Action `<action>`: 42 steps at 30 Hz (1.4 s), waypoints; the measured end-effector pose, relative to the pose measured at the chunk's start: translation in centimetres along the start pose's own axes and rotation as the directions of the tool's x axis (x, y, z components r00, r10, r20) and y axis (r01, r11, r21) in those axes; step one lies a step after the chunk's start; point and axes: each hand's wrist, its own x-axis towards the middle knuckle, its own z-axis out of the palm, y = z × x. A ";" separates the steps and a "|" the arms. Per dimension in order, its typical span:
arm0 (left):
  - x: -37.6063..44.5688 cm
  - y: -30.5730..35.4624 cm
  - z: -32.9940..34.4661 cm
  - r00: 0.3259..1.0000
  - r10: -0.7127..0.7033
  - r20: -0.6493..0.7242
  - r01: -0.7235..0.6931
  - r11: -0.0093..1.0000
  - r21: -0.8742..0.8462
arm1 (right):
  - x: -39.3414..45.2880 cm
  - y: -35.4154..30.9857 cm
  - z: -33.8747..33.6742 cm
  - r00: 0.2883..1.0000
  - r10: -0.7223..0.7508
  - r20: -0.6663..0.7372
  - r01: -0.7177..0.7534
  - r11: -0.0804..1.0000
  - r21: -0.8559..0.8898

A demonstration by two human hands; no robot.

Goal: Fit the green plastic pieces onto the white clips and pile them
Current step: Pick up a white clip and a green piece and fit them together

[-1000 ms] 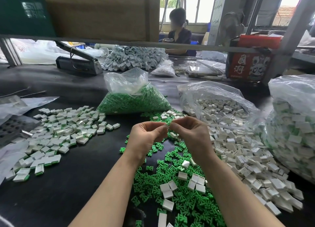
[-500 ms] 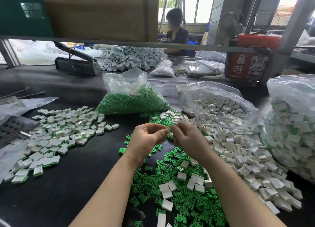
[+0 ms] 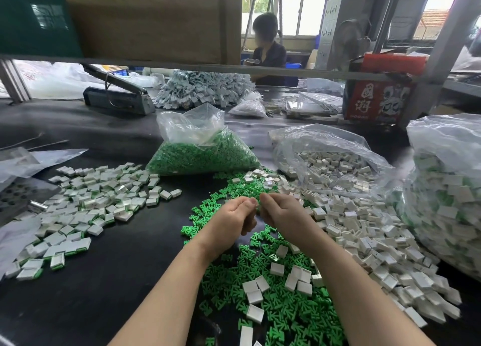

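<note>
Workbench (image 3: 109, 280) is black matting in a cluttered workshop, loose green pieces (image 3: 286, 309) spilled mid-table beside white clips (image 3: 364, 231). Left hand (image 3: 231, 223) and right hand (image 3: 283, 215) hover fingertip to fingertip, fingers curled; can't tell what they pinch or how it points.

Counts, placed off the green bag (image 3: 203, 153): 1 bag of green pieces. Right of it: 1 bag of white clips (image 3: 330, 161), 1 bag of fitted clips (image 3: 447, 194). Loose heaps: green (image 3: 281, 293) in front, white (image 3: 377, 241) front-right, fitted (image 3: 91, 205) front-left; too many to count. 2 hands (image 3: 234, 220) (image 3: 283, 213).
</note>
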 end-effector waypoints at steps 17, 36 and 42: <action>-0.1 0.0 0.7 1.000 0.001 -0.001 -0.001 0.989 0.148 | 0.2 0.7 1.4 0.995 -0.063 -0.080 0.037 0.956 -0.291; 0.2 -0.5 1.6 0.997 -0.069 0.017 0.068 0.996 0.059 | -0.4 0.9 1.6 0.991 -0.110 -0.070 0.065 0.881 -0.468; 0.6 -1.4 1.7 0.999 -0.040 0.008 0.038 0.993 0.111 | -0.2 1.1 1.9 0.992 -0.107 -0.063 0.056 0.842 -0.537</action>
